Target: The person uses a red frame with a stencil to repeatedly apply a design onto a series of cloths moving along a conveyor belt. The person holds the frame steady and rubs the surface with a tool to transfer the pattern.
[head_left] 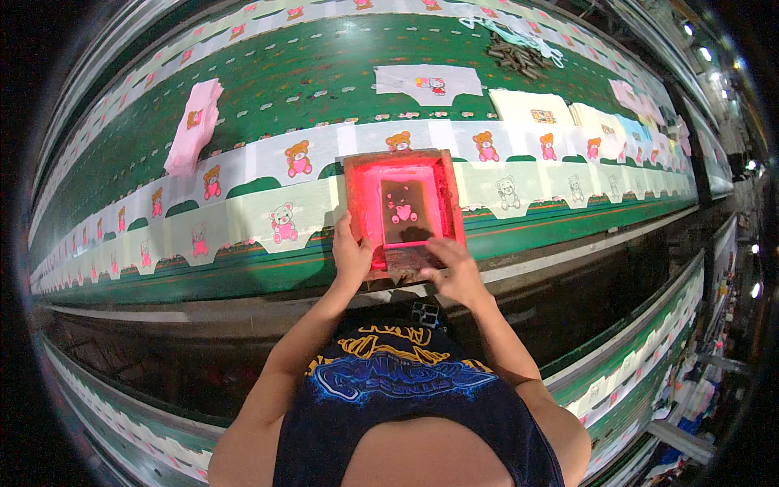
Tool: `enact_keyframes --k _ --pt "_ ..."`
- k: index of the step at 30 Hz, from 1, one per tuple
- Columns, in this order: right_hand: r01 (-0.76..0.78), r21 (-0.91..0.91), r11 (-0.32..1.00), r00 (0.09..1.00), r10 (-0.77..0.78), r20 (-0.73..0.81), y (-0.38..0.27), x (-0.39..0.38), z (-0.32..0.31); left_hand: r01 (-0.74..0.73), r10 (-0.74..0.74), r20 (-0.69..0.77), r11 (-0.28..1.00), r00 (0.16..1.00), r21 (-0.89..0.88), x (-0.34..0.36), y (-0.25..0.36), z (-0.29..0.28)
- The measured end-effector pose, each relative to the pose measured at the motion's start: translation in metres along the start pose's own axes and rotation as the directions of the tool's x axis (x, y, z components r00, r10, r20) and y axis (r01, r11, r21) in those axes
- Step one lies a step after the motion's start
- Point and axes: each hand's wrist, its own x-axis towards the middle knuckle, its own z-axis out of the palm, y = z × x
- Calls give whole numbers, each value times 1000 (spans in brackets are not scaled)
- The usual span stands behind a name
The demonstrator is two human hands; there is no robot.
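Observation:
A screen-printing frame (454, 191), coated in bright pink ink, lies on the near row of fabric panels. Its mesh window shows a heart and small shapes. My left hand (350, 253) grips the frame's near left side, fingers along its outer edge. At the frame's near end, my right hand (456, 272) has its fingers closed on a dark, ink-stained squeegee (407, 261). To the left, a pale panel (284, 226) bears a bear with pink parts. On the right, another pale panel (507, 192) carries a bear in outline only.
A long green printing table (300, 97) runs across the view. Behind the frame is a row of white panels with brown bears (299, 158). Folded pink cloth (195, 126), stacked pale yellow cloth (527, 112), and a pile of dark short pieces (517, 58) sit farther back.

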Motion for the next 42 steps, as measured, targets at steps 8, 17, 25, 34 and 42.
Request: enact_keyframes --k 8,17,25,34,42 --pt "-451 147 880 846 474 -246 85 -6 9 -50 46 -39 995 998 -91 3 9 5" --pt "-484 277 830 790 551 -271 153 -24 -79 -77 61 -94 981 994 -178 -10 74 108" --pt "-502 204 841 794 541 -277 239 -35 -160 -48 40 -64 990 997 -136 -20 140 211" --pt "-487 257 835 827 535 -172 271 -47 -175 52 -52 15 999 999 -11 -24 152 227" --pt "-218 41 975 946 222 -235 229 -47 -191 56 -56 17 998 998 -11 -26 145 232"
